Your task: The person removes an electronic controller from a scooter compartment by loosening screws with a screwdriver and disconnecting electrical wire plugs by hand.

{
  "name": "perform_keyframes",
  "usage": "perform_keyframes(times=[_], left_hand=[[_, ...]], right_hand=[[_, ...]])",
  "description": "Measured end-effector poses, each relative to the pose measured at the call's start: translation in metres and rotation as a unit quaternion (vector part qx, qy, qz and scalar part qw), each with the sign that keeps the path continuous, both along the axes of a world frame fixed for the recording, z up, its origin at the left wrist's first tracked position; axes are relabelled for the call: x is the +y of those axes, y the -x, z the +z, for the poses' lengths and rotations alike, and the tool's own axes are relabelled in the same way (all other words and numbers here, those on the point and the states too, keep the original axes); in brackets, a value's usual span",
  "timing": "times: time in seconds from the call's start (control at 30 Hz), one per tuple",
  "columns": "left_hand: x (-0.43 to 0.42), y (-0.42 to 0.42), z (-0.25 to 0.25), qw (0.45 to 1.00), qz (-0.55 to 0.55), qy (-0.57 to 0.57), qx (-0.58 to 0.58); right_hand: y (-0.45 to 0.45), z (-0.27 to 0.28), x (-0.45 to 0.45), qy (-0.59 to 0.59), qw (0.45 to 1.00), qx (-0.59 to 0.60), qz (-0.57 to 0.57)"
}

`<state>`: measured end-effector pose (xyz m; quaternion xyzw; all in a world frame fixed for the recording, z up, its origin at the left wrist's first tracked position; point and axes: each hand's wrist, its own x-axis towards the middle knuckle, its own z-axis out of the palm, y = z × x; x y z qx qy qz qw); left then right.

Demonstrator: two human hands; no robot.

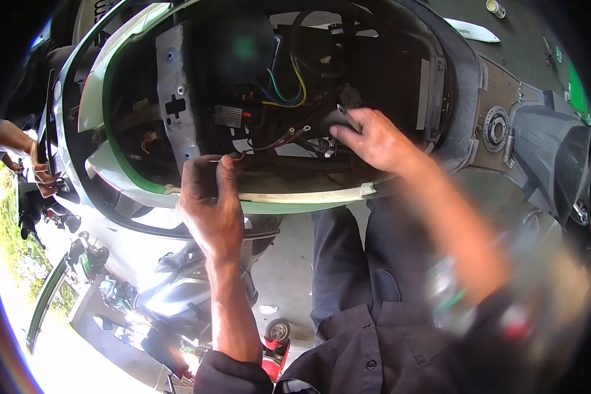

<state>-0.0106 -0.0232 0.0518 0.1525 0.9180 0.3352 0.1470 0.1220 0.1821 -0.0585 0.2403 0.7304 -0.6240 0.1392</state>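
Observation:
My left hand point(210, 203) is at the near edge of an open vehicle body point(276, 197), which looks like a scooter's. Its thumb and fingers are pinched on a thin red and dark wire point(238, 156) running into the cavity. Above the right part of the cavity, my right hand point(377, 141) is closed around a small dark object point(338, 119), blurred and partly hidden by the fingers. Between the hands lie wires with ring terminals point(306, 128). Yellow and green wires point(300, 95) curve down behind them, near a black part with a white label point(228, 116).
A metal crossbar point(173, 92) spans the left of the cavity. To the right are a brake disc point(496, 125) and grey plastic fairing point(548, 144). Another person's hand point(43, 177) shows at far left. A can point(496, 8) lies on the floor at top right.

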Motion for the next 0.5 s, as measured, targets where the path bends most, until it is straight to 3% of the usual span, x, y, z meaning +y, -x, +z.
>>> perform_keyframes(times=[0.13,0.23,0.33,0.5], left_hand=[[-0.002,0.001,-0.002,1.000,0.001,0.001,0.003],[-0.003,0.001,-0.004,1.000,0.002,-0.006,0.003],[-0.002,0.002,-0.002,1.000,-0.010,0.005,0.025],[0.001,0.004,-0.002,0.999,-0.027,0.032,-0.010]], right_hand=[[0.028,-0.006,-0.001,0.071,0.997,-0.022,-0.032],[0.046,-0.008,0.000,0.141,0.984,-0.104,0.021],[0.057,-0.013,-0.007,0.136,0.982,-0.116,0.064],[0.052,-0.004,-0.019,0.176,0.984,-0.009,0.006]])
